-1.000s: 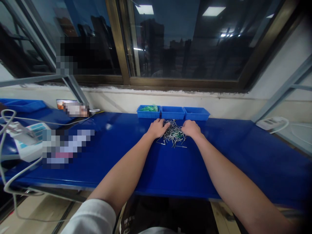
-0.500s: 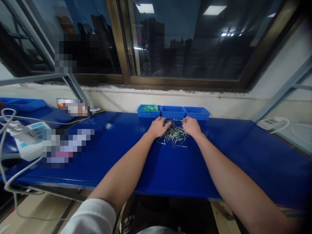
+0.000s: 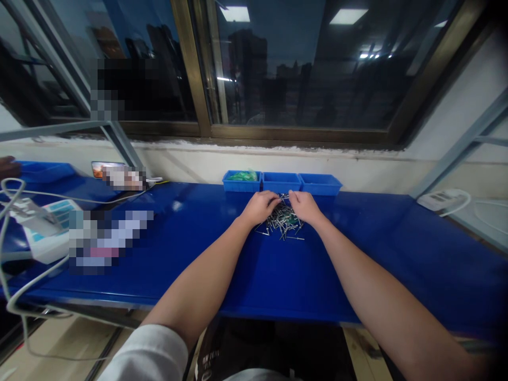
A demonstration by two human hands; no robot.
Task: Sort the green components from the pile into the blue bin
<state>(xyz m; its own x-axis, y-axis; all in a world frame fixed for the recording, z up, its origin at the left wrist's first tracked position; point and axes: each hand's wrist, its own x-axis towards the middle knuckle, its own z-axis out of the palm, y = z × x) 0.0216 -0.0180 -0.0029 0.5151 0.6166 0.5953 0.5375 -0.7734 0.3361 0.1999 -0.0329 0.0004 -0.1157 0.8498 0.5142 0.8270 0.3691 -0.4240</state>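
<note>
A loose heap of thin silver blind rivets (image 3: 282,222) lies on the blue table, with a bit of green showing among them. My left hand (image 3: 259,207) rests at the heap's left side, its fingers curled round some rivets. From the right, my right hand (image 3: 305,206) pinches rivets at the top of the heap, thumb and fingers close together. Only a small gap separates the two sets of fingertips, and a few rivets show there. How many each hand holds is hidden.
Behind the heap stand three blue bins (image 3: 281,182); the left one contains a green plastic bag (image 3: 243,176). At left are a white scale-like device (image 3: 51,227), cables, a propped phone (image 3: 107,170) and another person's hand (image 3: 8,167) by a blue tray (image 3: 47,172). A power strip (image 3: 440,199) lies right.
My right hand has moved left, closer to my left hand. The left fingers have curled in more. At far left, another person's hand has come further into view.
</note>
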